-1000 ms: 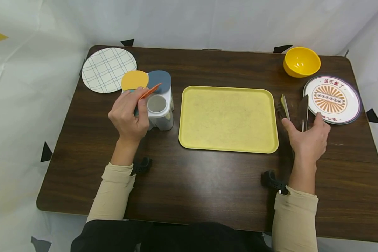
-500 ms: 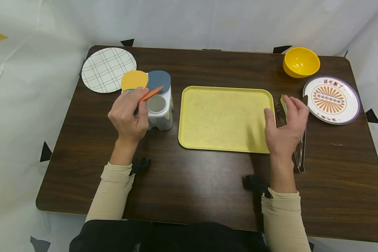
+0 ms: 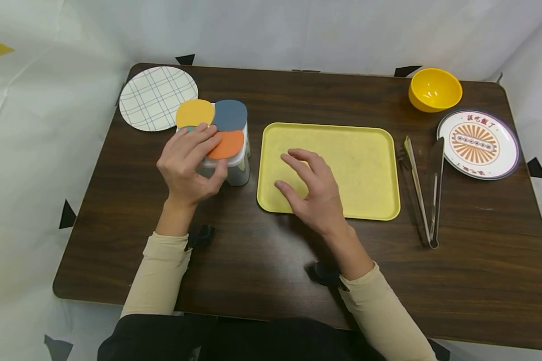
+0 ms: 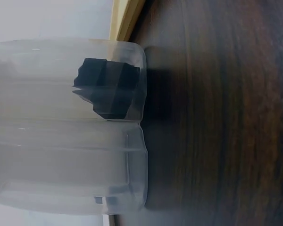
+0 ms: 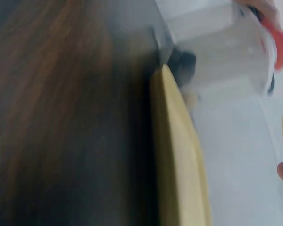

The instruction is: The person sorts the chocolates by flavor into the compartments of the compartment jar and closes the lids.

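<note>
A translucent storage container (image 4: 61, 122) with separate compartments stands left of the yellow tray (image 3: 370, 175). Its lids are yellow (image 3: 195, 113), blue (image 3: 230, 115), orange (image 3: 229, 145) and teal, the last mostly hidden by my left hand (image 3: 187, 163). The fingers of that hand rest on the orange lid, which lies flat over its compartment, with the thumb at the lid's near edge. A dark, jagged piece (image 4: 108, 87) shows through the container's wall. My right hand (image 3: 318, 193) hovers over the left half of the tray, fingers spread and holding nothing.
Metal tongs (image 3: 435, 210) lie right of the tray. Behind them are a white patterned plate (image 3: 497, 150) and a yellow bowl (image 3: 433, 93). A white plate with a grid pattern (image 3: 151, 98) sits at the back left of the dark wooden table (image 3: 271, 281).
My left hand has lowered the orange lid from a tilted grip onto the open compartment, and its fingers have spread. My right hand has moved left from the tongs to above the tray.
</note>
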`<state>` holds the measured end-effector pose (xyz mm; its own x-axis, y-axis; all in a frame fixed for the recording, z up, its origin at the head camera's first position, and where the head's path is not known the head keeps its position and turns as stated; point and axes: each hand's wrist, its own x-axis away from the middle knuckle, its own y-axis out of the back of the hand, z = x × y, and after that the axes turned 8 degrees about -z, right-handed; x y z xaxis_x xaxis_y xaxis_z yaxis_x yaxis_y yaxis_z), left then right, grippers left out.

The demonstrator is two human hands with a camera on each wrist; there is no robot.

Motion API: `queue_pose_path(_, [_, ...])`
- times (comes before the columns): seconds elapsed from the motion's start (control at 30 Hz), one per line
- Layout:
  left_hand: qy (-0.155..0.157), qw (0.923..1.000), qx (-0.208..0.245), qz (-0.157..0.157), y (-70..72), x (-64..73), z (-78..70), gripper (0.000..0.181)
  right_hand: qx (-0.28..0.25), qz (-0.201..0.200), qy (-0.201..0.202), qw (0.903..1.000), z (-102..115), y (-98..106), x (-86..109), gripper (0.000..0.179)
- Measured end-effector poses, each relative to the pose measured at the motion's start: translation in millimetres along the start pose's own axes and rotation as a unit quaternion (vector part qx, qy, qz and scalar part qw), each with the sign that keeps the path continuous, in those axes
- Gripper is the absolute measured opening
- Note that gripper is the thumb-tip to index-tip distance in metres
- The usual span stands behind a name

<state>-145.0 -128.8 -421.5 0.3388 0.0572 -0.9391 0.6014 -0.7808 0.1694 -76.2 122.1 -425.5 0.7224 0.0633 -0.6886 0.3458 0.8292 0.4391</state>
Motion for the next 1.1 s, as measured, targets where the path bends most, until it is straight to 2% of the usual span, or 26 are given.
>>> queue_pose_path(0.23, [-0.004,1.0,0.003,-0.003,-0.5,1.2,0.6,0.035,-0.019,0.053,0.085,0.9947,12.5,-21.0,-24.7,0.052])
queue_pose_path(0.4, [0.006,1.0,0.001,-0.006,-1.8,2.1,-1.0,0.032,-0.044,0.075,0.171,0.9815,11.7,-35.8,-43.0,0.056])
queue_pose_path(0.5, [0.011,0.9999,-0.001,-0.012,-2.8,2.3,-2.4,0.032,-0.04,0.095,0.202,0.9739,11.4,-43.7,-49.7,0.053])
queue_pose_path(0.63, [0.013,0.9997,-0.001,-0.019,-4.1,3.1,-3.9,0.032,-0.022,0.106,0.215,0.9706,11.4,-50.2,-54.0,0.047])
queue_pose_path(0.87, [0.014,0.9995,-0.002,-0.029,-5.1,3.4,-3.3,0.033,0.029,0.074,0.223,0.9716,18.6,-53.3,-61.1,0.033])
queue_pose_path(1.1, [0.014,0.9993,0.006,-0.035,-4.6,1.8,-2.9,0.031,0.051,0.075,0.227,0.9697,21.3,-53.7,-62.6,0.027])
